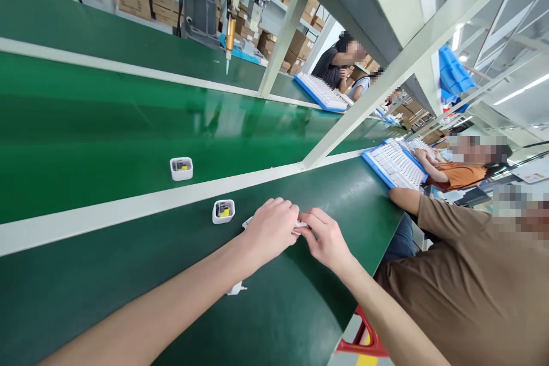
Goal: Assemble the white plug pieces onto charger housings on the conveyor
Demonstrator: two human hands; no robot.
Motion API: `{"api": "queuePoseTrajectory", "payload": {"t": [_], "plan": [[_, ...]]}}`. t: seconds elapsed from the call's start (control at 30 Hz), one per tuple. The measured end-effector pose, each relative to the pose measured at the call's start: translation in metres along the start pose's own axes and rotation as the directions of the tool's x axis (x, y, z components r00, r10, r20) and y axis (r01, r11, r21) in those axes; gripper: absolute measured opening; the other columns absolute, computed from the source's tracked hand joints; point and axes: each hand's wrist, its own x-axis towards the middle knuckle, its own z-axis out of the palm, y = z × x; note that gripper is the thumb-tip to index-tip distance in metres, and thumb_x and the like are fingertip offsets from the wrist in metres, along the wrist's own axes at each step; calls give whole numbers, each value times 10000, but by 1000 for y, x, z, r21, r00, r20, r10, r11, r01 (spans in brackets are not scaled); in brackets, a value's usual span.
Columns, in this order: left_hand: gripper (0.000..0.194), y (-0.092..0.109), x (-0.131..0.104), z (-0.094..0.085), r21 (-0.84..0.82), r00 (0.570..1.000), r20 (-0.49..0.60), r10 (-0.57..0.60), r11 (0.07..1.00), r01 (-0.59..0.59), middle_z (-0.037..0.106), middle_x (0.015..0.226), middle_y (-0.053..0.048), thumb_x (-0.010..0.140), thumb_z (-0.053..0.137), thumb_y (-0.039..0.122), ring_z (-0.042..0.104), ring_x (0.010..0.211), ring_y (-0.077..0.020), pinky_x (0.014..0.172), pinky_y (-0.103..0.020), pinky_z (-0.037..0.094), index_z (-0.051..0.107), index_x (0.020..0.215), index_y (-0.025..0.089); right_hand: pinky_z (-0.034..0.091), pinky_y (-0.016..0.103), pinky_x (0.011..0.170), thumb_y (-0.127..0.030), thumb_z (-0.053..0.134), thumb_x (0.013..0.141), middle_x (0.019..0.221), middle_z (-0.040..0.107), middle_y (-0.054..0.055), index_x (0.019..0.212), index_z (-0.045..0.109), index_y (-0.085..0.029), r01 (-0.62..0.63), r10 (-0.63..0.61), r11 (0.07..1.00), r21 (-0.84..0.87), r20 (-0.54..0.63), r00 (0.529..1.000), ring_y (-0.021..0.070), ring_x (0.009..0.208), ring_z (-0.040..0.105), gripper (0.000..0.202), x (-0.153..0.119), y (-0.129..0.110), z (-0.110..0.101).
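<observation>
My left hand (274, 226) and my right hand (326, 237) meet above the green workbench (171, 297). Both have their fingers closed on a small white plastic piece (301, 225), mostly covered by the fingers. A white end (246, 222) also shows on the far side of my left hand; whether it is the same piece I cannot tell. Left of the hands stands an open white charger housing (223, 219) with yellow and black parts inside. A white plug piece (235, 289) with a pin lies partly behind my left forearm.
A second open housing (181, 175) sits on the green conveyor belt (107, 143) beyond a white rail (141, 204). A slanting white post (360, 108) rises at the right. A dispensing nozzle (230, 40) hangs above the far bench. Co-workers sit rightward near blue trays (373, 168) of white parts.
</observation>
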Motion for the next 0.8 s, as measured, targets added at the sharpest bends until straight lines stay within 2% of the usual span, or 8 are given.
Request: {"api": "queuePoseTrajectory", "payload": {"t": [0.07, 0.13, 0.23, 0.33, 0.43, 0.57, 0.67, 0.8], "plan": [[43, 0, 0, -2, 15, 1000, 2, -3, 1000, 3, 695, 942, -95, 868, 632, 205, 649, 946, -279, 821, -397, 485, 612, 869, 167, 479, 329, 681, -365, 493, 1102, 857, 595, 55, 1028, 626, -193, -12, 11, 999, 36, 28, 1000, 211, 740, 549, 229, 1, 3, -6], [69, 0, 0, -5, 25, 1000, 2, -6, 1000, 6, 699, 945, -95, 866, 644, 224, 654, 931, -277, 797, -385, 483, 628, 897, 165, 480, 296, 641, -407, 512, 1100, 848, 593, 31, 1140, 604, -196, -44, 40, 996, 74, 48, 998, 187, 704, 555, 234, 1, 5, -17], [98, 1, -1, -9, 21, 1000, 4, -21, 1000, 21, 701, 962, -92, 861, 656, 231, 655, 912, -266, 744, -357, 470, 648, 937, 169, 475, 278, 631, -405, 485, 1113, 886, 586, 28, 1265, 551, -186, -146, 150, 980, 136, -19, 988, 175, 720, 556, 275, -4, 6, -37], [105, 2, -2, -10, 0, 999, 18, -36, 999, 36, 695, 984, -92, 859, 655, 229, 648, 925, -271, 731, -354, 462, 650, 944, 169, 448, 288, 644, -399, 540, 1095, 861, 560, 19, 1161, 618, -195, -204, 216, 966, 160, -60, 974, 172, 719, 525, 228, -10, 2, -46], [145, 1, -2, -9, -27, 998, 36, -43, 999, 44, 684, 1006, -88, 855, 659, 246, 635, 959, -277, 761, -363, 464, 646, 977, 168, 454, 296, 655, -416, 594, 1074, 894, 570, 27, 1171, 643, -215, -194, 196, 967, 164, 7, 981, 180, 750, 539, 228, -10, -3, -42], [198, 0, -1, -7, -52, 997, 66, -38, 998, 42, 675, 1035, -71, 855, 679, 285, 621, 994, -273, 802, -367, 464, 643, 1012, 170, 493, 298, 680, -464, 596, 1073, 1067, 596, 67, 1180, 672, -237, -152, 140, 971, 185, 78, 987, 198, 852, 591, 262, -3, -4, -33], [155, -1, -1, -8, -77, 996, 81, -33, 996, 39, 673, 1025, -56, 903, 657, 315, 615, 1002, -259, 818, -357, 455, 658, 982, 181, 488, 301, 668, -471, 575, 1086, 1017, 621, 61, 1039, 711, -225, -109, 99, 976, 190, 63, 993, 193, 813, 598, 284, 2, 0, -29], [211, -2, 0, -10, -131, 993, 107, -53, 989, 67, 676, 970, -39, 867, 747, 393, 605, 990, -257, 799, -342, 439, 682, 897, 194, 475, 304, 655, -499, 575, 1083, 932, 643, 53, 970, 721, -219, -64, 64, 979, 192, 7, 998, 203, 813, 606, 335, 3, 5, -23]]}}
